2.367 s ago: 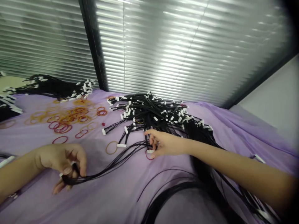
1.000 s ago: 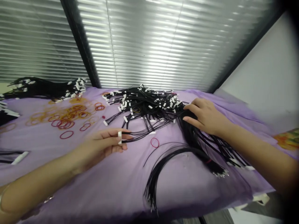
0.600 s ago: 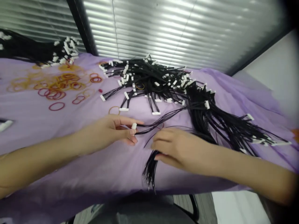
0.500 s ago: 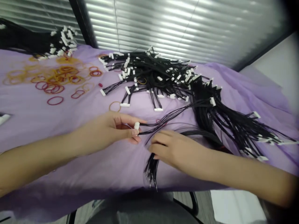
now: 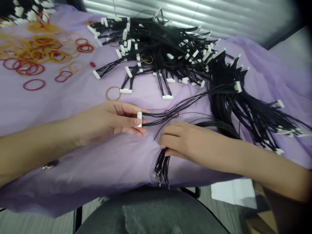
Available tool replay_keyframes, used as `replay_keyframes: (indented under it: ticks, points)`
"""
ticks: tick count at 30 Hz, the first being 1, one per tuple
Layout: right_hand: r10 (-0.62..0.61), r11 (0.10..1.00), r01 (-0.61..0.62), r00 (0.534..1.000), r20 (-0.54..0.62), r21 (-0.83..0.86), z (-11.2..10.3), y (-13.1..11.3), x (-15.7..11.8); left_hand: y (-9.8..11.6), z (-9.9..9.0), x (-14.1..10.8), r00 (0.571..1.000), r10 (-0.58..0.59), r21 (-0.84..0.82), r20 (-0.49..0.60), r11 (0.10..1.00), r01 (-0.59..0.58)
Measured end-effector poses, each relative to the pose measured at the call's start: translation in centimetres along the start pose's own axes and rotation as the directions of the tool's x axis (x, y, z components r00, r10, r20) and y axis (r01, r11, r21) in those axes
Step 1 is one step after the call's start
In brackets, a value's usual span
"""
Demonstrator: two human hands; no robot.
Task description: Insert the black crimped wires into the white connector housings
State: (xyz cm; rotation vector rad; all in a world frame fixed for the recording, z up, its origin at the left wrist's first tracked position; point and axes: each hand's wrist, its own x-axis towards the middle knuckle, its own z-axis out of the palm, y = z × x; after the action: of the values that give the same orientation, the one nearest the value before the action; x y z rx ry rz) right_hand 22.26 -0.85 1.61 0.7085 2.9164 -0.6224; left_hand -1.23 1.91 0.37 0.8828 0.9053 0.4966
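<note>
Between the thumb and fingers of my left hand (image 5: 117, 118) is a white connector (image 5: 139, 119). Black wires (image 5: 185, 103) run from it to the right, toward another white connector (image 5: 238, 86). My right hand (image 5: 187, 141) is closed around a bundle of loose black wires (image 5: 162, 164), whose bare metal-tipped ends hang down toward the table edge. One single wire (image 5: 159, 130) sticks out to the left above my right fingers. A red rubber band (image 5: 171, 113) lies by the wires between my hands.
A heap of black cables with white connectors (image 5: 156, 42) spreads across the purple cloth (image 5: 80, 113). More wires (image 5: 255, 110) lie at the right. Yellow and red rubber bands (image 5: 44, 48) are scattered at the left. Window blinds (image 5: 219, 19) stand behind; a chair seat (image 5: 151, 211) is below the edge.
The camera view has tilted downward, so the table things sit higher in the picture. Both hands keep their holds, with the connector turned slightly more upright.
</note>
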Motion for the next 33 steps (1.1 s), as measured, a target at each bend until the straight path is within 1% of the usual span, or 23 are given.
replay_keyframes:
  ticks: [2,5,10,13,15,18,20,22,25,27,30,31,33]
  points:
    - [0.001,1.000,-0.001,1.000,-0.001,-0.001,-0.1,-0.1,0.0,-0.1,0.0,0.0,1.000,0.022,-0.007,0.010,1.000,-0.022]
    - [0.022,1.000,-0.022,1.000,0.008,0.013,-0.3,-0.2,-0.2,-0.3,0.0,-0.1,0.999,0.027,0.031,0.026,0.999,-0.028]
    - [0.085,0.992,-0.090,0.995,0.051,0.088,-0.7,-0.9,-0.2,-0.3,-0.3,-0.1,0.996,0.043,0.031,0.078,0.998,-0.046]
    - [0.135,0.985,-0.137,0.990,0.025,0.104,-0.6,-1.3,-0.4,-0.2,-0.4,0.0,0.998,0.028,0.014,0.057,1.000,-0.028]
    - [0.132,0.984,-0.132,0.991,0.006,0.118,-0.3,-1.5,-0.5,-0.1,-0.4,0.1,0.999,-0.001,-0.018,0.036,1.000,0.001]
    - [0.105,0.986,-0.104,0.994,-0.001,0.131,0.1,-1.7,-0.7,0.0,-0.5,0.2,0.998,-0.032,-0.052,0.045,0.998,0.035]
    - [0.084,0.993,-0.080,0.996,-0.040,0.087,0.5,-1.7,-0.7,0.0,-0.5,0.1,0.998,-0.028,-0.048,0.061,0.998,0.030]
    - [0.059,0.998,-0.057,0.992,-0.113,0.023,1.0,-1.6,-0.5,0.1,-0.5,0.0,0.997,-0.013,-0.041,0.071,0.999,0.016]
    - [0.076,0.997,-0.080,0.966,-0.247,-0.003,1.5,-1.5,0.0,0.1,-0.6,-0.2,0.997,-0.013,-0.018,0.073,1.000,0.014]
    - [0.126,0.992,-0.116,0.940,-0.317,0.052,1.4,-1.3,0.2,0.2,-0.7,-0.3,0.998,-0.027,-0.002,0.056,1.000,0.027]
    - [0.190,0.975,-0.134,0.919,-0.347,0.178,1.1,-1.0,0.2,0.2,-0.7,-0.3,0.998,-0.037,0.010,0.051,0.999,0.037]
    - [0.189,0.970,-0.117,0.914,-0.358,0.212,1.0,-0.9,0.2,0.1,-0.7,-0.3,0.998,-0.028,0.016,0.054,0.999,0.028]
    - [0.142,0.967,-0.042,0.909,-0.393,0.253,0.9,-0.9,0.2,0.0,-0.6,-0.3,0.999,-0.003,0.033,0.048,0.999,0.001]
